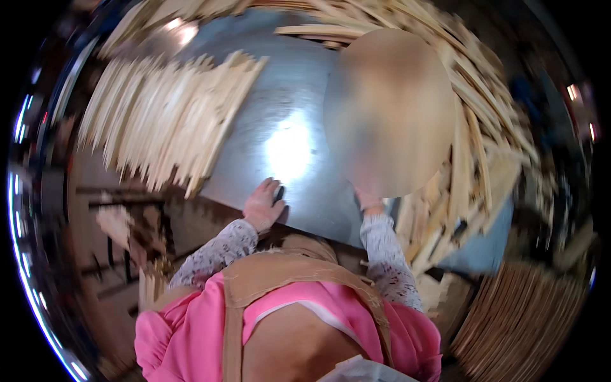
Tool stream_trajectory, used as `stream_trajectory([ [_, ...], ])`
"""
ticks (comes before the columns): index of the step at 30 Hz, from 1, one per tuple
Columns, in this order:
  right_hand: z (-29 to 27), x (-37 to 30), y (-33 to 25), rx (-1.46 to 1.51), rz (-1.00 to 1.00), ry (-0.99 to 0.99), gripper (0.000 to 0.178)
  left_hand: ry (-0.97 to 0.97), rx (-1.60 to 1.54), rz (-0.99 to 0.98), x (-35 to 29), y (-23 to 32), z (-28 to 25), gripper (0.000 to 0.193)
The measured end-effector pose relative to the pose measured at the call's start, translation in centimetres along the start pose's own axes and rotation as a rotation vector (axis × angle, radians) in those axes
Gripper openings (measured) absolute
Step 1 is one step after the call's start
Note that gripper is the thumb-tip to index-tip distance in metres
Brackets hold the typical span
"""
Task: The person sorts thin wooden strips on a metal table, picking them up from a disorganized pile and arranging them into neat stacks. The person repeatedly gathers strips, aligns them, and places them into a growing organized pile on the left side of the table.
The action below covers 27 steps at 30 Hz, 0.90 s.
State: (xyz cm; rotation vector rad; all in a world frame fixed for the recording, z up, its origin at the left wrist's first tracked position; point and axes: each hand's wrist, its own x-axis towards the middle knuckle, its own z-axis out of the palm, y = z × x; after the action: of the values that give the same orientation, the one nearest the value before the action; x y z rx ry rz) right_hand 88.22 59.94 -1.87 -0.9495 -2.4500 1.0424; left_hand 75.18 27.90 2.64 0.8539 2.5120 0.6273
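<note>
At the near edge of a shiny metal tabletop [248,165], my left hand [259,207] rests with its thumb and forefinger around a short black object [279,193], whose kind I cannot make out. To its left lies a row of thin wooden strips [168,114], side by side with uneven ends. My right hand [367,198] reaches forward over the table's right part. Only its wrist and lower hand show; a large blurred oval patch hides the fingers and whatever they touch. Loose wooden strips [474,146] lie heaped just right of that patch.
More wooden strips [312,30] lie along the table's far side. A stack of thin wooden pieces [519,325] stands low at the right. Dark metal framing [121,204] and wood pieces [118,224] are below the table's left edge.
</note>
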Motion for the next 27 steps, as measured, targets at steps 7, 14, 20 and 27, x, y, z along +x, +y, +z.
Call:
stream_trajectory([
  [7, 11.1, 20.5, -3.7, 0.602, 0.463, 0.057, 0.039, 0.316, -0.08, -0.076, -1.6, -11.7, -7.9, 0.058],
  [14, 26.4, -2.2, -20.6, 0.29, 0.13, -0.24, 0.072, 0.981, -0.09, -0.6, -6.6, -35.0, -16.9, 0.066],
  [20, 32.1, -4.8, -32.6, -0.089, 0.158, -0.552, 0.089, 1.107, -0.224, -0.951, -2.0, -48.0, -26.1, 0.078],
  [27, 22.4, 7.9, -25.4, -0.219, 0.145, -0.048, 0.059, 1.341, -0.693, -1.004, -1.0, -61.9, -28.4, 0.077],
])
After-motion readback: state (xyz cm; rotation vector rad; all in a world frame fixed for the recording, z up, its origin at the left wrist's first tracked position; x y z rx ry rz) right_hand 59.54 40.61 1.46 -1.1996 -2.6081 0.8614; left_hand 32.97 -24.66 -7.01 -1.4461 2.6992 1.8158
